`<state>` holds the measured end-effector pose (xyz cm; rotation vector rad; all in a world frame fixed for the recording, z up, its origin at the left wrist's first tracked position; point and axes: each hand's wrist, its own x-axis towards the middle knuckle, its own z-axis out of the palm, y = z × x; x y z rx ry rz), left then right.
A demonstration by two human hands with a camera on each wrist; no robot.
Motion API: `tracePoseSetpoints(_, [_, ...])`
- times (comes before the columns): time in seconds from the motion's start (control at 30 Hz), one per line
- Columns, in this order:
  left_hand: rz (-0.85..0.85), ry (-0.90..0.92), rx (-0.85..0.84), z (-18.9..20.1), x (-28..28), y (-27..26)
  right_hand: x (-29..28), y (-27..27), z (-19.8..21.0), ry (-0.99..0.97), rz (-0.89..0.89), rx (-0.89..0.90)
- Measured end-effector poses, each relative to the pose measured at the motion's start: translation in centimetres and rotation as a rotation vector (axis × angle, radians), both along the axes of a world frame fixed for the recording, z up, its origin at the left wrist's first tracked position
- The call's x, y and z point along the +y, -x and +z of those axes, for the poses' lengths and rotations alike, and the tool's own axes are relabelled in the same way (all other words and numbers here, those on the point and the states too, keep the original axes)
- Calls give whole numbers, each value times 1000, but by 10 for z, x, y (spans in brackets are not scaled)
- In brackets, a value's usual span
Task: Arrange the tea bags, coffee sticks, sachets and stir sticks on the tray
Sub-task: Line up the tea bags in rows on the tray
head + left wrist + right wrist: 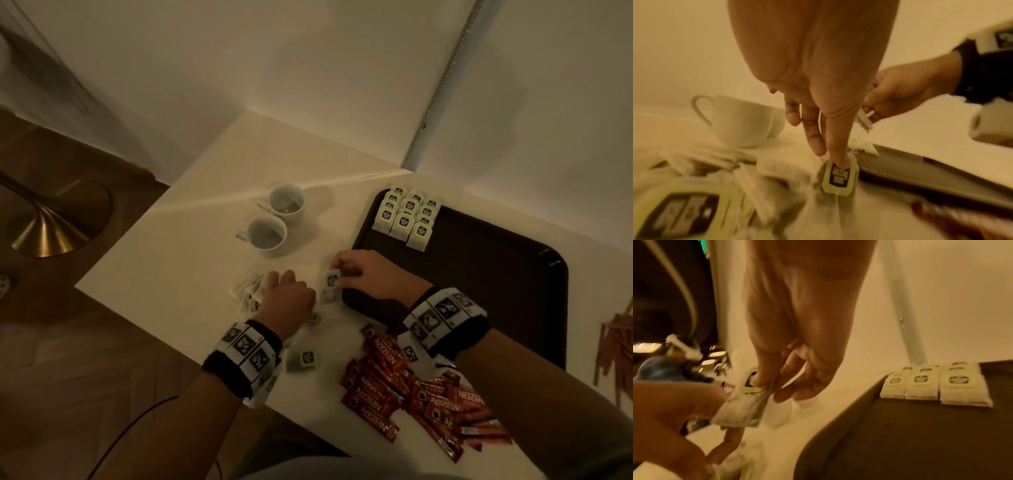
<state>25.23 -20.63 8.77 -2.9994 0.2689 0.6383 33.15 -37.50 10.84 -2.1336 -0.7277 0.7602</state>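
Right hand [797, 340] pinches tea bag [744, 405]; tray [920, 443] beside.

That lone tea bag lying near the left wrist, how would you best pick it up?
The lone tea bag lies flat on the table, its tag face up, clear of the coffee sticks. Probably best to come straight down from above and pinch its two side edges: flat and thin, it offers no taller part for a grip.
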Motion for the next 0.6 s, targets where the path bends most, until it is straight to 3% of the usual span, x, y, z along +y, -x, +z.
tracePoseSetpoints(0.07, [91, 209, -26, 11, 9, -2, -6, -1, 15, -85, -2, 152])
tracePoseSetpoints(0.17, [361, 804, 5, 31, 22, -5, -6, -1, 34, -132, 45, 238])
tracePoseSetpoints(0.23, [538, 1178, 97, 43, 24, -8, 1, 0, 41, -159, 23, 214])
tracePoseSetpoints(0.33, [795, 1608, 381, 46, 20, -11, 13, 0, 43, -183, -33, 125])
tracePoseSetpoints(0.47, [1001, 1748, 421, 41, 17, -13, 21, 2, 28, -140, -113, 28])
tracePoseSetpoints(0.6, [844, 1783, 430, 32, 17, -7, 27, 8, 19, -252, -217, 52])
